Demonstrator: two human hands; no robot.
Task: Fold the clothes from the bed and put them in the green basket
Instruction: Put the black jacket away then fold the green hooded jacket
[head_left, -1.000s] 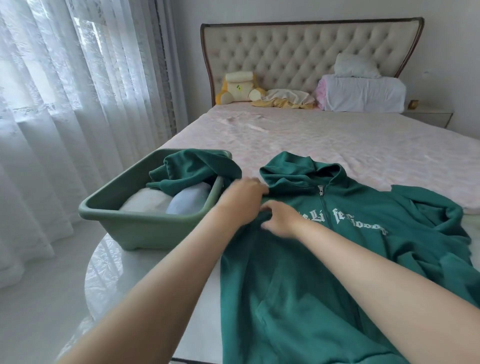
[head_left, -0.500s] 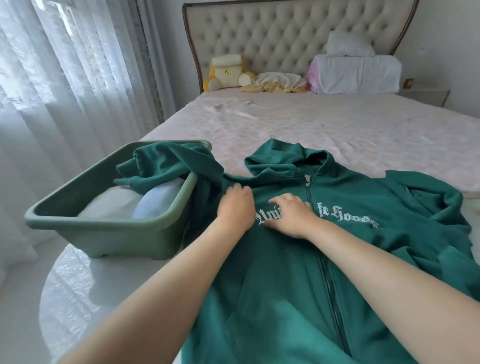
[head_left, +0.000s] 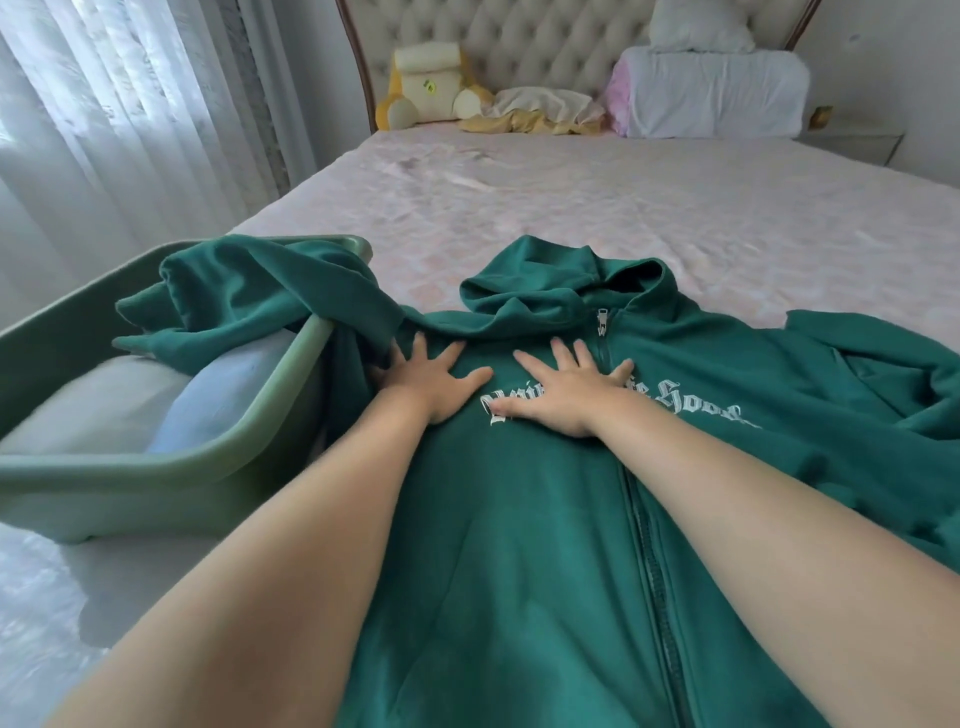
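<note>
A dark green zip hoodie (head_left: 545, 545) with white lettering lies front up on the near end of the bed (head_left: 571, 208), hood pointing away from me. One sleeve drapes left over the rim of the green basket (head_left: 156, 483). My left hand (head_left: 431, 379) presses flat on the chest near that shoulder, fingers spread. My right hand (head_left: 566, 389) lies flat with spread fingers over the lettering, just left of the zip. The other sleeve is bunched at the right edge.
Folded white and pale blue clothes (head_left: 171, 410) lie inside the basket. At the headboard sit a yellow plush toy (head_left: 426, 83), a crumpled cloth (head_left: 540, 109) and white pillows (head_left: 711, 93). Sheer curtains (head_left: 104, 130) hang at the left. A nightstand (head_left: 852, 140) stands far right.
Both hands slid from the collar down onto the chest and spread flat. The view has come closer and lower over the hoodie.
</note>
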